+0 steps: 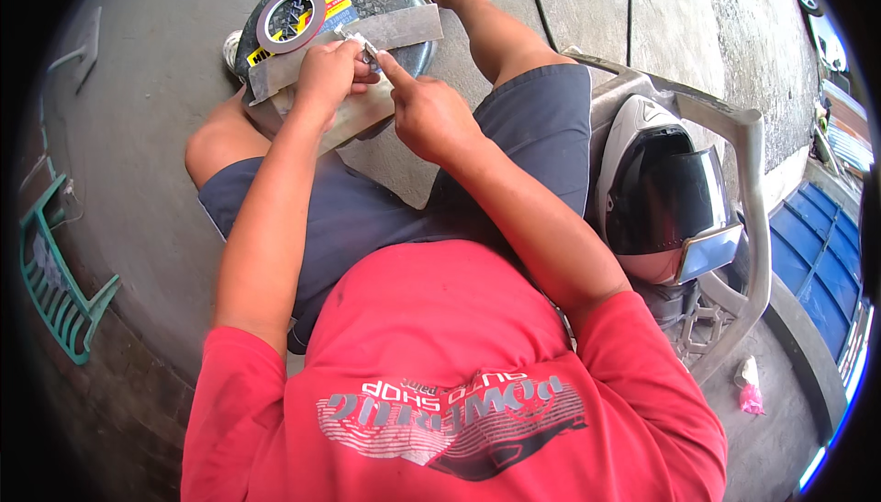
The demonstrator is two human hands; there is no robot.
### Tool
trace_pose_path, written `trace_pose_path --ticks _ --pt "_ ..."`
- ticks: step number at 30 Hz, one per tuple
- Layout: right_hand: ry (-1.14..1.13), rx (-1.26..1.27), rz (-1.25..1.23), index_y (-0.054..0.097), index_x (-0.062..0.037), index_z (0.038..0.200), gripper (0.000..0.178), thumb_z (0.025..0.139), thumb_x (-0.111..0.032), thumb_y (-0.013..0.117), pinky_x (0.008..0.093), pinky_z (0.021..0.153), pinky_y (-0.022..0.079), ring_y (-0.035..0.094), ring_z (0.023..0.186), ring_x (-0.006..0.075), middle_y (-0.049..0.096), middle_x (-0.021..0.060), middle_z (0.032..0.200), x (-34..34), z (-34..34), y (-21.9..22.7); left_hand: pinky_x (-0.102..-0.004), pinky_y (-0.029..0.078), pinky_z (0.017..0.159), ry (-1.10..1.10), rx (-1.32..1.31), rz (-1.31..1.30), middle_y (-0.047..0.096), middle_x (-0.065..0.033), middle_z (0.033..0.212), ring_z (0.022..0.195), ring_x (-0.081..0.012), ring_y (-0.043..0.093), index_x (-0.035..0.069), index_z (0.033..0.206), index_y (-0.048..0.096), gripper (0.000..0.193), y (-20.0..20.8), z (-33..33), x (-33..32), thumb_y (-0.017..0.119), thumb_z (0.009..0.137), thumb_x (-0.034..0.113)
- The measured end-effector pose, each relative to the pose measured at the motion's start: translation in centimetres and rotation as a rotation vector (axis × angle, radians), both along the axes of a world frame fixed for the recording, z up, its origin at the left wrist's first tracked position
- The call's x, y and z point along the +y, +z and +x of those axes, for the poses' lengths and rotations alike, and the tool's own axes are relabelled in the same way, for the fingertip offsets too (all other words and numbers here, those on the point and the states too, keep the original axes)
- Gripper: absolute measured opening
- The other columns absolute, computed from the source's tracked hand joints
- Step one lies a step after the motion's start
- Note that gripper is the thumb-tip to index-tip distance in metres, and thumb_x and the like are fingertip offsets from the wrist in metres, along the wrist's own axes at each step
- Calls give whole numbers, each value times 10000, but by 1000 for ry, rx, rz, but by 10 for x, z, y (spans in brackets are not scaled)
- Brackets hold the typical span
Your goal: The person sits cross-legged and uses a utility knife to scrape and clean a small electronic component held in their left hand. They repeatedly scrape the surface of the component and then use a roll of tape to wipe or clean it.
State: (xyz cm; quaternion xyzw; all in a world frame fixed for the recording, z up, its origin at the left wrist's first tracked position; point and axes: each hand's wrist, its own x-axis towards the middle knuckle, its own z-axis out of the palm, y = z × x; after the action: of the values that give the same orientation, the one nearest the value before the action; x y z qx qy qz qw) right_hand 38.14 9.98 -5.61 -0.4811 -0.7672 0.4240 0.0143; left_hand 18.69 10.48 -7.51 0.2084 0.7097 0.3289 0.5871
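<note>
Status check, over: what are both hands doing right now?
Left hand pinching a small silvery piece over the grey strip. Right hand index fingertip pressing beside it. Tape roll lying close by, apart from both hands.

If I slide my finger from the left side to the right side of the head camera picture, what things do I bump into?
Green plastic chair → roll of tape → left hand → right hand → helmet with dark visor → blue corrugated sheet.

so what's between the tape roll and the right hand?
Head view: the left hand, gripping a small shiny piece, lies between the tape roll and the right hand, all over the grey strip.
</note>
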Motion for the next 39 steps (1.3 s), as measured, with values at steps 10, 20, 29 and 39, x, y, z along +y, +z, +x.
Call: trace_pose_path --ticks 10,20,29,39 --pt "-4 -118 30 416 -249 1679 677 1016 -145 512 562 902 590 744 1001 467 716 263 1114 4 -5 1 -335 611 727 19 -15 12 785 -167 948 825 -248 797 -20 1079 686 335 -6 1 0 532 1077 278" --pt "31 -146 3 402 -284 1690 682 1029 -157 511 565 913 586 748 1004 468 716 266 1135 5 -2 7 -340 619 700 24 -11 40 773 -173 905 805 -248 798 -28 1024 674 308 -6 0 -2 545 1056 250" --pt "43 -114 14 444 -263 1667 660 1022 -145 516 553 889 596 751 981 458 716 262 1099 0 6 7 -351 622 778 6 -18 12 763 -148 934 862 -252 788 -23 1086 679 319 -5 1 -3 555 1070 271" --pt "-370 307 -148 633 -5 1373 479 988 -273 728 467 854 588 757 906 389 765 263 964 25 15 31 -339 625 773 -14 -89 142 757 -148 918 863 -235 787 -14 1048 660 326 31 0 -24 561 1096 293"
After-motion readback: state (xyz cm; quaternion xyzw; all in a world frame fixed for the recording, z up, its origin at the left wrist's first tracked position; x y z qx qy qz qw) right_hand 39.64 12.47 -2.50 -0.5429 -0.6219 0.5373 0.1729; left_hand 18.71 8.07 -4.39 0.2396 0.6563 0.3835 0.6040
